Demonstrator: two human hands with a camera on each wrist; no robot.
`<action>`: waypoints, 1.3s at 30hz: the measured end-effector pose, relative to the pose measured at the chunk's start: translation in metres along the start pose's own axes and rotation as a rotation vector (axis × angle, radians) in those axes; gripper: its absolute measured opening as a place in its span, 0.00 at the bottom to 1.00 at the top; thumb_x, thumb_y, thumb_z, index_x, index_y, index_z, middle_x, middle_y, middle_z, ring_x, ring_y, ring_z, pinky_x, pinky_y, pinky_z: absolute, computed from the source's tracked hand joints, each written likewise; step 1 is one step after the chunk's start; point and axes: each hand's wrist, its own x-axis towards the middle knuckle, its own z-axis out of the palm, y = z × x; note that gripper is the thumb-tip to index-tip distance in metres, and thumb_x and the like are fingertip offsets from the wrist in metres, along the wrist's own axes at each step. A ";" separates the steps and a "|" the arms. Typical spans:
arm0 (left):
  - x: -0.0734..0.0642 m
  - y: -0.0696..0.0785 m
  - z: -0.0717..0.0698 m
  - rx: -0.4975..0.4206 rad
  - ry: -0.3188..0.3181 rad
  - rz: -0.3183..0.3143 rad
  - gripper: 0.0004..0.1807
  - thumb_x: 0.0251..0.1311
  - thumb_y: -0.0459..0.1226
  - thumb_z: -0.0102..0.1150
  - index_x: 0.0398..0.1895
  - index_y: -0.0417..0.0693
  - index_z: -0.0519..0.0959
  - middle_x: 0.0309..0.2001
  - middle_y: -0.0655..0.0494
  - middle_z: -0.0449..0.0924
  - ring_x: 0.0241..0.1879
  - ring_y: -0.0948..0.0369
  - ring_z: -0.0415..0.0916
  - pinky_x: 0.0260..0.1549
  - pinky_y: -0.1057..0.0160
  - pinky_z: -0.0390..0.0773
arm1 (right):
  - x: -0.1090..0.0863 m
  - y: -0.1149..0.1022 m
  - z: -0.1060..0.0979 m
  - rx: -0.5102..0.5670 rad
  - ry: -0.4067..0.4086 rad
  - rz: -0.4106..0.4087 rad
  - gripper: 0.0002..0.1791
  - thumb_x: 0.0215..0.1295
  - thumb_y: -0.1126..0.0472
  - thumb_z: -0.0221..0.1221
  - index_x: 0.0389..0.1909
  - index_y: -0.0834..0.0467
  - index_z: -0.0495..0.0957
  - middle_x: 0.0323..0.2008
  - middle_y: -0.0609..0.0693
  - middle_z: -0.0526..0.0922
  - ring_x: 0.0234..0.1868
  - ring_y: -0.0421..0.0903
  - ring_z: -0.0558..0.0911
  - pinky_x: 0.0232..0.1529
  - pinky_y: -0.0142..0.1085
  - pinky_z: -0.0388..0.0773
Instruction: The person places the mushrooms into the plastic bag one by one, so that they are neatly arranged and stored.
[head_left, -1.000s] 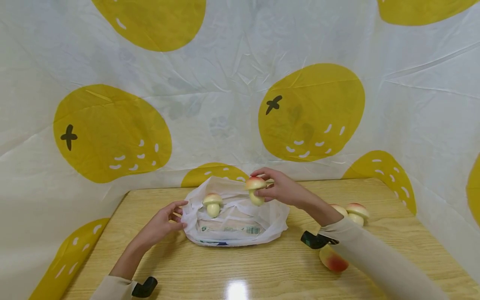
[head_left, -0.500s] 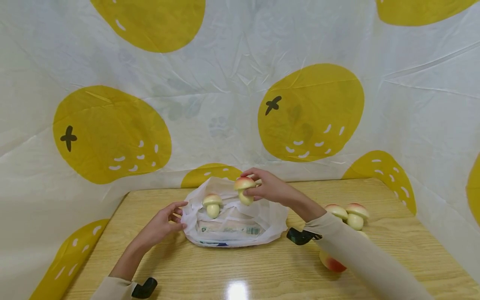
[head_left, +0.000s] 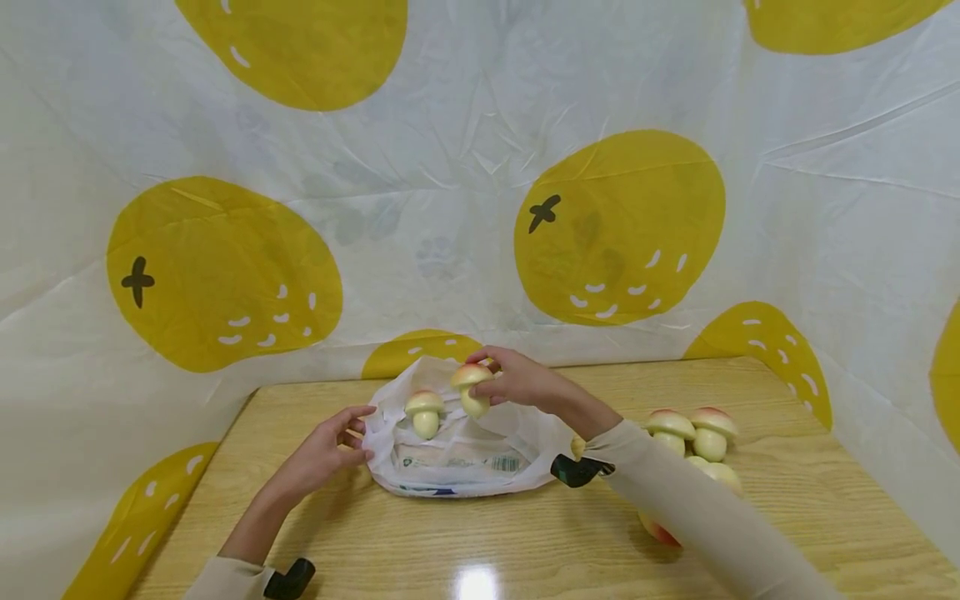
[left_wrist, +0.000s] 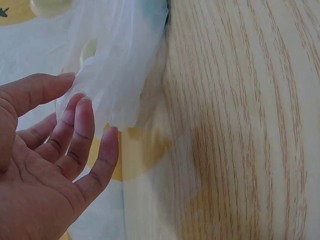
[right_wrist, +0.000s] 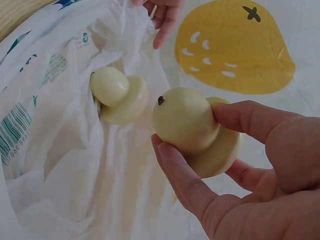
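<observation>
A white plastic bag (head_left: 468, 482) with green print lies on the table, its mouth spread wide. Inside it, on the left, rests a toy mushroom (head_left: 425, 414) with a reddish-topped cap and pale stem. My right hand (head_left: 521, 382) grips a second toy mushroom (head_left: 472, 389) between thumb and fingers, above the bag and just right of the first one. In the right wrist view, the held mushroom (right_wrist: 185, 120) shows its round stem end with a small dark mark. At the bag's left rim is my left hand (left_wrist: 60, 150), its fingers loosely bent and fingertips against the plastic, without a visible pinch.
Several more toy mushrooms (head_left: 712, 429) stand or lie at the table's right, partly hidden by my right sleeve (head_left: 675, 492). Behind the wooden table (head_left: 375, 550) hangs a white cloth (head_left: 442, 233) printed with yellow fruit.
My right hand has carried its mushroom leftward over the bag, closer to the mushroom inside. The left hand has stayed at the rim. More of the mushrooms at the right now show.
</observation>
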 end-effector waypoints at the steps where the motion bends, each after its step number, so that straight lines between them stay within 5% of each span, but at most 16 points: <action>1: 0.000 -0.001 0.000 -0.002 -0.001 0.000 0.37 0.61 0.31 0.69 0.72 0.35 0.65 0.49 0.43 0.69 0.44 0.53 0.72 0.36 0.67 0.76 | 0.001 0.001 0.002 0.003 -0.004 0.014 0.26 0.68 0.64 0.64 0.65 0.62 0.71 0.51 0.62 0.76 0.42 0.49 0.84 0.54 0.52 0.81; 14: -0.001 -0.002 0.001 0.001 -0.001 0.001 0.37 0.61 0.31 0.69 0.72 0.36 0.65 0.50 0.43 0.70 0.44 0.53 0.72 0.37 0.67 0.77 | 0.018 0.013 0.019 -0.017 0.057 0.087 0.28 0.65 0.66 0.66 0.64 0.65 0.70 0.50 0.61 0.78 0.38 0.47 0.82 0.44 0.43 0.83; 30: -0.001 -0.002 0.001 0.012 0.000 -0.013 0.37 0.61 0.32 0.69 0.73 0.38 0.65 0.51 0.43 0.70 0.45 0.52 0.73 0.37 0.67 0.77 | 0.029 0.029 0.035 -0.022 0.105 0.104 0.25 0.61 0.66 0.69 0.59 0.63 0.73 0.42 0.56 0.79 0.34 0.47 0.79 0.40 0.44 0.83; 39: 0.000 0.000 0.000 0.022 0.005 -0.005 0.36 0.61 0.31 0.69 0.72 0.37 0.66 0.49 0.44 0.70 0.44 0.53 0.73 0.36 0.67 0.76 | 0.031 0.032 0.038 -0.188 0.184 0.096 0.23 0.57 0.66 0.72 0.53 0.64 0.76 0.35 0.53 0.79 0.22 0.42 0.73 0.23 0.30 0.74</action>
